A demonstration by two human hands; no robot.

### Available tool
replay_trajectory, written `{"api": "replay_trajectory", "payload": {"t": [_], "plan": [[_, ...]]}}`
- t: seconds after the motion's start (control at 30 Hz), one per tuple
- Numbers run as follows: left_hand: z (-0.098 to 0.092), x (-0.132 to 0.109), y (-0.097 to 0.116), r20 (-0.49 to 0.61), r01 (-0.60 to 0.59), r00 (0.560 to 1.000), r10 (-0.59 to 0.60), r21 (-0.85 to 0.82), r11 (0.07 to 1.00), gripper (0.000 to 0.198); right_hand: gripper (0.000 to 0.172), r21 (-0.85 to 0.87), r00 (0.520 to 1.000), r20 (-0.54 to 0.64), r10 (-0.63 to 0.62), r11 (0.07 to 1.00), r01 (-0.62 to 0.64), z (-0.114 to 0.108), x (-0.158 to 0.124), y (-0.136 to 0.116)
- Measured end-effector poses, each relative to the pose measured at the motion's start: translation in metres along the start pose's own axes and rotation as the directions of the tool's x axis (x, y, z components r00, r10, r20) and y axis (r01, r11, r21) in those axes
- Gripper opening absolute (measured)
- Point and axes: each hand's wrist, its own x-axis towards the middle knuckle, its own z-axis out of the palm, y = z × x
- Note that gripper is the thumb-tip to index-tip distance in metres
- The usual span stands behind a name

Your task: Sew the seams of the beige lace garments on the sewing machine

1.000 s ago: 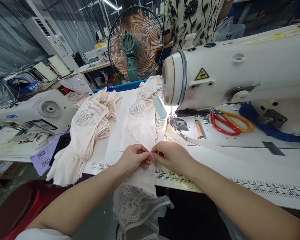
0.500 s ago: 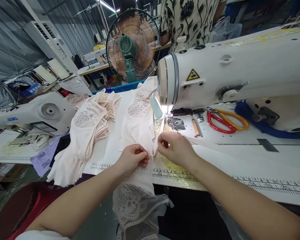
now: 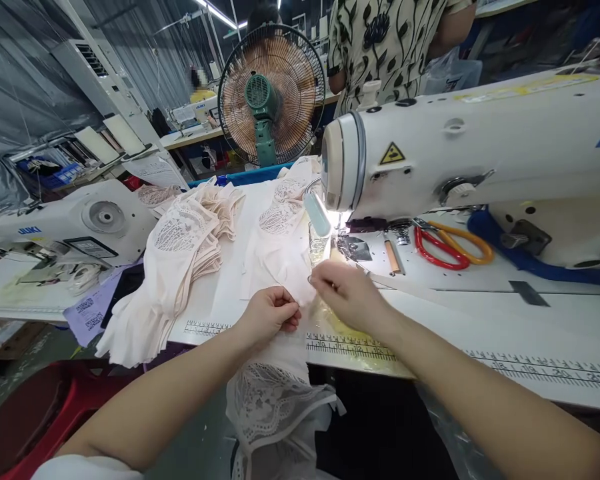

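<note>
Both hands pinch 1 pale fabric piece at the table's front edge: left hand with fingers curled tight on it, right hand nipping its edge (just before the presser foot). A slack grip could let the lace end hanging off the edge drag it askew.

A white table with printed rulers carries a sewing machine, scissors and stacked lace garments.
</note>
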Motion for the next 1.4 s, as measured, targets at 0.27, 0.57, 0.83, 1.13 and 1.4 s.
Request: {"api": "replay_trajectory", "payload": {"t": [0.27,0.57,0.83,1.13,1.4], "plan": [[0.003,0.002,-0.006,0.014,-0.038,0.999,0.038,0.027,0.999,0.012,0.016,0.634,0.979,-0.203,0.026,0.765,0.111,-0.027,0.001,-0.058],[-0.013,-0.015,-0.008,0.136,-0.034,0.99,0.022,0.085,0.996,0.053,0.027,-0.093,0.984,-0.113,-0.135,0.988,0.124,-0.016,-0.015,-0.047],[-0.021,-0.039,-0.027,0.128,-0.023,0.991,0.031,-0.065,0.998,0.07,0.021,-0.171,0.904,0.417,0.093,0.985,-0.022,0.051,-0.113,-0.03],[-0.021,-0.032,-0.016,0.206,-0.341,0.935,0.287,0.312,0.887,0.048,0.03,0.403,0.919,0.389,0.065,0.885,-0.233,0.138,-0.121,0.014],[-0.057,0.042,0.014,0.431,-0.582,0.808,0.401,0.688,0.433,0.019,0.031,0.449,0.829,0.558,0.03,0.83,-0.332,0.031,-0.13,0.02]]}}
